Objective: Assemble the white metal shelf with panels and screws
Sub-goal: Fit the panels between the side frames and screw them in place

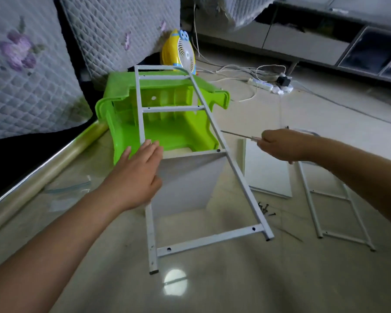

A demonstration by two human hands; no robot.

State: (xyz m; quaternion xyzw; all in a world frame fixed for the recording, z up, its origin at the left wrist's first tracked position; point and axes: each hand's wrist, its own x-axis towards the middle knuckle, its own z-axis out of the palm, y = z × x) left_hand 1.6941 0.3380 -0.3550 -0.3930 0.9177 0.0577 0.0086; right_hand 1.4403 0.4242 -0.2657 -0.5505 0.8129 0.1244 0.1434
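One white ladder frame (pixel 233 170) dominates the scene, its far end propped on an overturned green plastic stool (pixel 167 123) and its near feet on the tiled floor (pixel 212 290). One white panel (pixel 185 179) stands under its middle rung, with a dark screw head showing at the panel's far right corner beside the right rail. A second panel (pixel 266 170) lies flat on the floor just right of the frame, and a second ladder frame (pixel 339 199) lies farther right, so most of the shelf is not yet joined.

The step in hand looks like fixing the first panel to the frame. The next move probably calls for bringing the driver tip left and down to a screw hole, keeping the shaft square to the rung, while the other hand keeps the panel's edge lined up with the left rail.

The left hand (pixel 138 175) reaches in from the near left, palm down, fingers straight and together, resting at the junction of the left rail and the panel's top edge; it grips nothing. The right hand (pixel 282 144) comes from the right with fingers curled round the handle of a slim screwdriver (pixel 237 134), whose shaft points left toward the right rail, its tip short of it.

A small heap of dark screws (pixel 264 207) lies on the floor just right of the frame's near end.
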